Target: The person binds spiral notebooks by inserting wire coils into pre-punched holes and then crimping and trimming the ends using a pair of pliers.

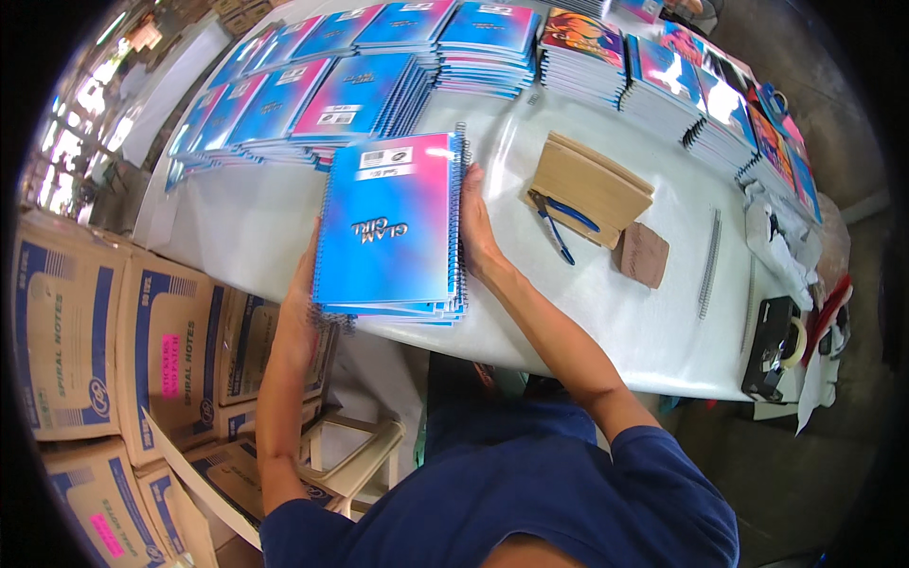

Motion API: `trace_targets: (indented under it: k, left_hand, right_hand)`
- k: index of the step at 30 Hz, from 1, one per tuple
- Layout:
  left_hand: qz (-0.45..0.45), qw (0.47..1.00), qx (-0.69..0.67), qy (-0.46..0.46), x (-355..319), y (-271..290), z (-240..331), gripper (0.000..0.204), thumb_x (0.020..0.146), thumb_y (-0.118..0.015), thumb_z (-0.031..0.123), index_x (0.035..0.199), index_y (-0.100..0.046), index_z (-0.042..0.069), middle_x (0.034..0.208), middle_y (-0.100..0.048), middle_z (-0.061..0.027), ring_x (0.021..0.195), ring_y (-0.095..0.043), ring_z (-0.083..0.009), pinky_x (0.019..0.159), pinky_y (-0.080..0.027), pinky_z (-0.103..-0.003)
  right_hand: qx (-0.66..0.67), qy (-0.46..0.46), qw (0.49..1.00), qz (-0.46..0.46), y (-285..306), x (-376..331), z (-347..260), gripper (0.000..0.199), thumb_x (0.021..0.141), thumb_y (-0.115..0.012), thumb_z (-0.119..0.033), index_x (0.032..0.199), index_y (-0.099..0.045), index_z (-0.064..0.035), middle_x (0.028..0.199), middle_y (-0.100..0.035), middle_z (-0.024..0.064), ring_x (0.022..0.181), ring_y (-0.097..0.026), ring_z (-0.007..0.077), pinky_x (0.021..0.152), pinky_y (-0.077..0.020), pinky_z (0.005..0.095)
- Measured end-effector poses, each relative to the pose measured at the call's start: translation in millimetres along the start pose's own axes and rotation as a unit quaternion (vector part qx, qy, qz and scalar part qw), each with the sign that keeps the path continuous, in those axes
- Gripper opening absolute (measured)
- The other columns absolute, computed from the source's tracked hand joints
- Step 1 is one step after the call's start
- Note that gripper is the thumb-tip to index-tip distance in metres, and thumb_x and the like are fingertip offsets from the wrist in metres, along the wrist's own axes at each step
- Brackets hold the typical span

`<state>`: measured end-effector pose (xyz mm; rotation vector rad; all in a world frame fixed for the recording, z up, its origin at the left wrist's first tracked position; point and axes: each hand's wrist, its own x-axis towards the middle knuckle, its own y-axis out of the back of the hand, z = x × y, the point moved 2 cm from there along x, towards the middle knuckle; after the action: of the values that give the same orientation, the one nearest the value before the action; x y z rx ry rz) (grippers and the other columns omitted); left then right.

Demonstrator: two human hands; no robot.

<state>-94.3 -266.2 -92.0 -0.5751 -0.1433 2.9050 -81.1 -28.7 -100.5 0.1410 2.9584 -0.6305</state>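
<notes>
A stack of blue and pink spiral notebooks (388, 227) is at the near edge of the table, held between my two hands. The top cover carries a white label, and the stack's lower books sit slightly uneven. My left hand (307, 260) presses on the left side, its fingers mostly hidden by the stack. My right hand (476, 222) wraps the right side, with the thumb along the coil edge. Right of it lie a tan cardboard block (587, 185), blue-handled pliers (559, 222) on and beside it, and a brown block (644, 256).
Rows of stacked blue-pink notebooks (369, 90) line the table's far left; more notebook stacks (663, 71) stand far right. A loose wire coil (710, 265) and a black tape dispenser (772, 350) lie at right. Cartons (170, 341) and a stool (355, 454) are at lower left.
</notes>
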Motion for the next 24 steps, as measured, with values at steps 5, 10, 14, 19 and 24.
trace_targets:
  k: [5, 10, 14, 19, 24]
  left_hand:
    - [0.009, 0.989, 0.126, -0.074, -8, 7, -4, 0.079, 0.093, -0.033, 0.065, 0.138, -0.044, 0.001, 0.129, -0.056, -0.0136, 0.114, -0.055, -0.0199, 0.094, -0.046, -0.033]
    - [-0.059, 0.995, 0.076, -0.03, -6, 7, 2, 0.078, 0.094, -0.033, 0.064, 0.138, -0.044, 0.001, 0.128, -0.056, -0.0139, 0.113, -0.055, -0.0201, 0.094, -0.047, -0.033]
    - [-0.146, 0.987, -0.016, 0.072, -1, -16, 41, 0.078, 0.094, -0.032, 0.065, 0.137, -0.045, 0.001, 0.128, -0.056, -0.0148, 0.113, -0.056, -0.021, 0.093, -0.048, -0.034]
    - [-0.086, 0.992, 0.046, 0.079, 17, -21, 47, 0.083, 0.091, -0.031, 0.069, 0.135, -0.046, 0.001, 0.125, -0.058, -0.0156, 0.109, -0.059, -0.0222, 0.088, -0.051, -0.035]
    - [-0.067, 0.993, -0.006, 0.092, 9, -7, 37, 0.085, 0.09, -0.032, 0.072, 0.136, -0.046, 0.001, 0.126, -0.057, -0.0157, 0.109, -0.059, -0.0226, 0.088, -0.051, -0.036]
  right_hand:
    - [-0.05, 0.059, 0.996, 0.037, -1, -20, -8, 0.094, 0.091, -0.016, -0.072, 0.15, -0.005, 0.001, 0.155, -0.01, 0.0217, 0.144, -0.012, 0.0291, 0.117, -0.0141, 0.0365]
    - [-0.091, 0.033, 0.995, 0.033, 11, -49, -12, 0.093, 0.092, -0.012, -0.07, 0.148, -0.002, 0.0043, 0.157, -0.001, 0.0216, 0.146, -0.001, 0.0291, 0.118, -0.0031, 0.0357]
    - [-0.077, 0.029, 0.995, 0.049, 23, -43, -27, 0.099, 0.088, -0.009, -0.075, 0.149, -0.001, 0.0025, 0.157, 0.0, 0.0215, 0.146, 0.001, 0.0294, 0.118, -0.0002, 0.0366]
    - [-0.156, 0.091, 0.983, 0.034, 27, -15, -22, 0.101, 0.085, -0.008, -0.078, 0.15, 0.003, -0.0017, 0.157, 0.002, 0.02, 0.146, 0.003, 0.0293, 0.118, -0.0001, 0.0373]
    - [-0.182, 0.062, 0.981, -0.02, 35, -19, -31, 0.099, 0.086, -0.006, -0.076, 0.149, 0.006, -0.0014, 0.157, 0.004, 0.0201, 0.146, 0.004, 0.0285, 0.118, -0.0011, 0.0371]
